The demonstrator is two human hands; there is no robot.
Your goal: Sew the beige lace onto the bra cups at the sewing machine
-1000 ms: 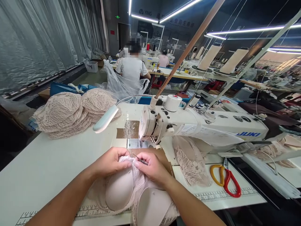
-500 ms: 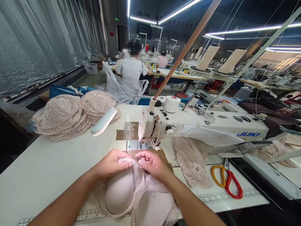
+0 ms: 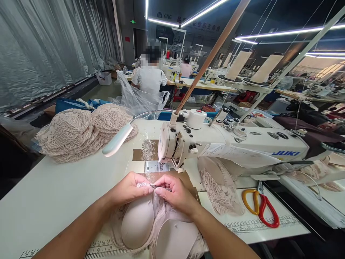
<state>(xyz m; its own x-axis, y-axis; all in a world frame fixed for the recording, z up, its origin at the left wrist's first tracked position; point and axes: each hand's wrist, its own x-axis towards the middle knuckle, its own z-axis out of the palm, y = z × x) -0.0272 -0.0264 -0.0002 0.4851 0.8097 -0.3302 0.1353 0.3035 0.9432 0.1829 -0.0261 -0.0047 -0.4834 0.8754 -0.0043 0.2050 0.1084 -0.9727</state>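
A pale lace bra with two padded cups lies on the white table in front of me, just before the sewing machine. My left hand pinches the lace at the bra's upper edge. My right hand is closed beside it and holds a small thin metal tool, its tip meeting my left fingers at the lace. Both hands sit close together below the needle area.
A stack of lace cups sits at the table's far left. More lace pieces lie under the machine arm, with yellow and red scissors to the right. A lamp head hangs over the table. Other people sit at machines behind.
My right hand has turned slightly, bringing the metal tool's tip left toward my left fingers. The bra and the left hand have hardly moved.
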